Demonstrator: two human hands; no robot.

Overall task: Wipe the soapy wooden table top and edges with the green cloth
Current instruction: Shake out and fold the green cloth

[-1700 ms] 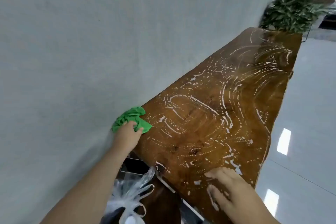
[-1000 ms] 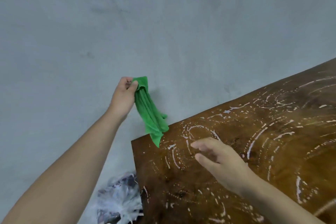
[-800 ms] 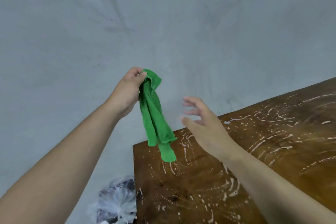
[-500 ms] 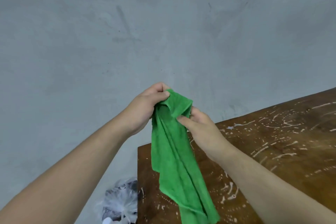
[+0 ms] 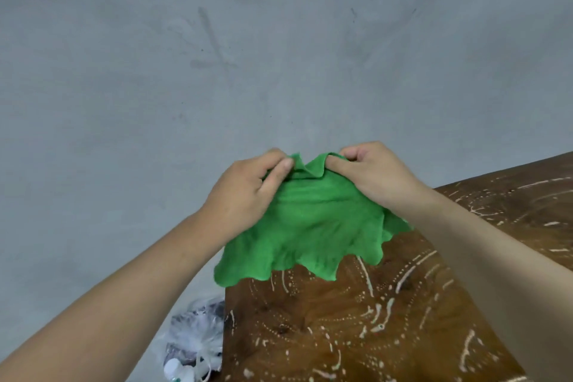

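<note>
Green cloth held spread in air at frame centre, over counter's far-left corner; contact with counter unclear.
Nearest, 5 o'clock: wooden counter, brown, covered in white soap streaks.
7 o'clock, low beside counter's left edge: clear plastic bag, dark contents.
Farther: left hand at cloth's 10 o'clock, fingers pinching top hem; right hand at 1 o'clock, fingers curled, pinching same hem. Lower hem wavy, loose.
Behind: grey wall, scuffed.
</note>
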